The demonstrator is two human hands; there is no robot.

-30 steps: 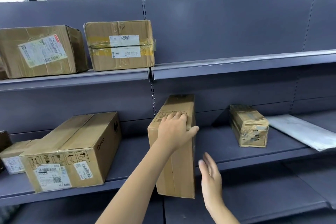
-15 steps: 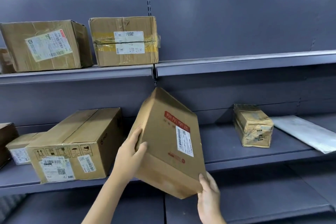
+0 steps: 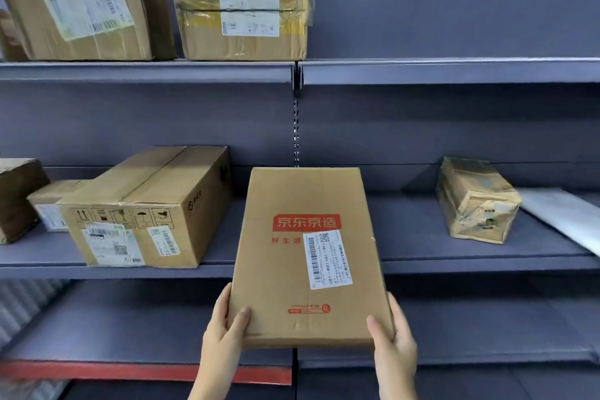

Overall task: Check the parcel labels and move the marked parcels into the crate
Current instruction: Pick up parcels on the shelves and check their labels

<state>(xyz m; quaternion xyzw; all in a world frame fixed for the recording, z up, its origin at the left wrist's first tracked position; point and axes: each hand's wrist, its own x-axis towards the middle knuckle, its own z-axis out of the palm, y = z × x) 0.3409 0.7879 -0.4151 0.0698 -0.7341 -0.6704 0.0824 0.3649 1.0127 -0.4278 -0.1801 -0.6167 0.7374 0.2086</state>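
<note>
I hold a flat brown cardboard parcel [image 3: 292,263] in front of the middle shelf, its broad face turned toward me. It carries a red printed logo and a white barcode label [image 3: 327,259] right of centre. My left hand [image 3: 224,331] grips its lower left corner, thumb on the face. My right hand [image 3: 394,343] grips its lower right corner the same way. No crate is in view.
On the middle shelf [image 3: 454,261] a large carton [image 3: 146,208] with labels lies at the left, beside smaller boxes [image 3: 48,208]. A taped small parcel [image 3: 475,201] and a white mailer [image 3: 565,217] lie at the right. Two labelled cartons [image 3: 243,3] stand on the top shelf.
The parcel stood upright on the shelf under my left hand; I tilted it off, took it in both hands and turned its labelled face square to me. The view moved closer.
</note>
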